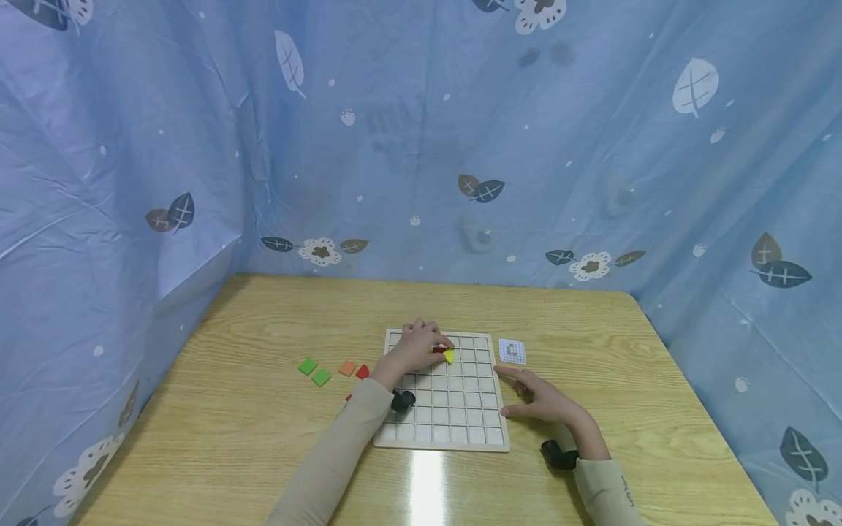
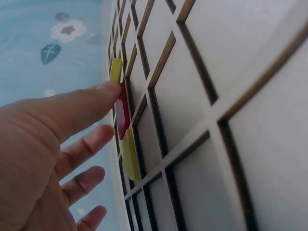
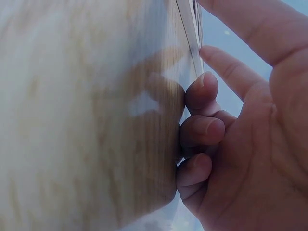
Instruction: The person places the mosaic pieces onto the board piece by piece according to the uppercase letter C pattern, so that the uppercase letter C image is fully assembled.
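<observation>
A white grid board (image 1: 457, 434) lies on the table. Over its upper part is my left hand (image 1: 413, 351), thumb and index fingertip at a small yellow piece (image 1: 449, 356) beside a red piece (image 1: 438, 350). The left wrist view has the thumb of this hand (image 2: 53, 139) against the yellow piece (image 2: 116, 70), the red piece (image 2: 122, 111) and another yellow piece (image 2: 130, 156) lined up along the grid; the index finger is hidden. At the board's right edge, my right hand (image 1: 542, 400) touches the frame with spread fingers; in the right wrist view this hand (image 3: 255, 125) holds nothing.
Left of the board lie two green squares (image 1: 308, 366), an orange piece (image 1: 347, 368) and a red piece (image 1: 362, 372), with another red bit partly behind the left sleeve. A small patterned card (image 1: 511, 351) sits by the board's upper right. A blue curtain (image 1: 421, 146) stands behind the table.
</observation>
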A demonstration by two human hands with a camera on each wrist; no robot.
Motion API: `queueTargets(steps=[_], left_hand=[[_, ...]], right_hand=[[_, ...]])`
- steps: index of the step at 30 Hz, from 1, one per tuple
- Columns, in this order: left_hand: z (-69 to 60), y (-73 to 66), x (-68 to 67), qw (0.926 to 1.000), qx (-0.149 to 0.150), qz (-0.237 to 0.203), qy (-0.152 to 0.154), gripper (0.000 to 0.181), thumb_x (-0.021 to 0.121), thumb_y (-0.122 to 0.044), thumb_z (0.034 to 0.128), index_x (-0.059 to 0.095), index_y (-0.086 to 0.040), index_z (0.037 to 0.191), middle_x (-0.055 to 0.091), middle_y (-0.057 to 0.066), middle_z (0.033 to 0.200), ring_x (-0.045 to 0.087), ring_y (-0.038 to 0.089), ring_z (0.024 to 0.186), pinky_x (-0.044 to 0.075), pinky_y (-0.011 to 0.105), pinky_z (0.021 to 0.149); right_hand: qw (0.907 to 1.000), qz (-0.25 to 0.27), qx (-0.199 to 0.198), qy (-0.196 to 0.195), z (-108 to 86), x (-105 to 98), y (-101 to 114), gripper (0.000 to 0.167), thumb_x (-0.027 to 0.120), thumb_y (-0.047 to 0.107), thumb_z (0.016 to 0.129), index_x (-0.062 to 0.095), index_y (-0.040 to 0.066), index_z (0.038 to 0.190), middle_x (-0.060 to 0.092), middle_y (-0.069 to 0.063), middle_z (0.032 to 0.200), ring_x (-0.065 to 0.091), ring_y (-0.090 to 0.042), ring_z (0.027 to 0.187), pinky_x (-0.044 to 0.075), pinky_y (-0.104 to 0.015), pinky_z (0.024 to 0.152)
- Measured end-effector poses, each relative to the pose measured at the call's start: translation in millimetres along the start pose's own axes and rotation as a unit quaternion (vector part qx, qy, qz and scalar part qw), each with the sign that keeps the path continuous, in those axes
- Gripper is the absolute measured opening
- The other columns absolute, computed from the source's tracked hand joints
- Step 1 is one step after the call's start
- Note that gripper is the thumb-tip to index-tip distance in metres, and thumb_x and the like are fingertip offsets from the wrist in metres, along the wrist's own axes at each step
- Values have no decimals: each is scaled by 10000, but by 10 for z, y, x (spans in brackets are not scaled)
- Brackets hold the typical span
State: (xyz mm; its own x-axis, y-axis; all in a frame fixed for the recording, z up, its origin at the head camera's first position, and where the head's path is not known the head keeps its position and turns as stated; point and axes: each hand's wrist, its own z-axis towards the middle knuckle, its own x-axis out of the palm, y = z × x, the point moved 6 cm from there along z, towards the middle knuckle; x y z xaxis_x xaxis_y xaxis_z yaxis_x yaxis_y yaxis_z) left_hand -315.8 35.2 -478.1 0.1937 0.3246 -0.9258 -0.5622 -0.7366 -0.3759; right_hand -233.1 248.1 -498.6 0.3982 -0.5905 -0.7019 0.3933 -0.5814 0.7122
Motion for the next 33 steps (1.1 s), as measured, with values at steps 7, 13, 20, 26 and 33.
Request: queueTargets(steps=[7, 13, 20, 26, 33], left_hand=[[28, -9, 18, 9997, -176, -62, -160, 229, 677, -340, 836, 684, -272, 1055, 534, -6, 1040, 397, 195, 993, 295, 465, 915], [40, -19, 41, 9984, -362, -236, -372, 219, 705, -368, 806, 684, -259, 995, 539, -6, 1030, 393, 198, 993, 283, 470, 923], [36, 4, 60, 9968, -540, -351, -478, 225, 723, -380, 786, 680, -258, 970, 544, -12, 1047, 397, 216, 1016, 268, 491, 950], [29, 5, 62, 9965, -556, -336, -529, 211, 707, -386, 800, 677, -249, 956, 540, -6, 1042, 396, 222, 1003, 265, 490, 947], [13, 13, 45, 9949, -631, -329, -712, 181, 714, -366, 798, 672, -241, 922, 529, -5, 969, 402, 212, 951, 261, 505, 944]], right_hand=[[10000, -11, 19, 13, -8, 9, 36, 700, 719, 116, 797, 362, -81, 1366, 407, -178, 812, 340, -227, 696, 278, -249, 600], [10000, -15, 55, 36, -10, 10, -4, 716, 720, 213, 804, 371, -4, 1391, 409, -107, 835, 344, -154, 728, 290, -249, 609], [10000, 75, 1, 35, -18, 9, -46, 724, 715, 282, 806, 377, 50, 1403, 404, -64, 831, 351, -109, 737, 314, -257, 612], [10000, 93, -3, 19, -16, 3, -46, 725, 720, 274, 803, 380, 38, 1399, 403, -74, 826, 349, -115, 733, 310, -253, 607], [9999, 101, 14, -30, -3, 0, -7, 718, 727, 203, 798, 376, 2, 1392, 406, -114, 828, 339, -153, 723, 297, -240, 600]])
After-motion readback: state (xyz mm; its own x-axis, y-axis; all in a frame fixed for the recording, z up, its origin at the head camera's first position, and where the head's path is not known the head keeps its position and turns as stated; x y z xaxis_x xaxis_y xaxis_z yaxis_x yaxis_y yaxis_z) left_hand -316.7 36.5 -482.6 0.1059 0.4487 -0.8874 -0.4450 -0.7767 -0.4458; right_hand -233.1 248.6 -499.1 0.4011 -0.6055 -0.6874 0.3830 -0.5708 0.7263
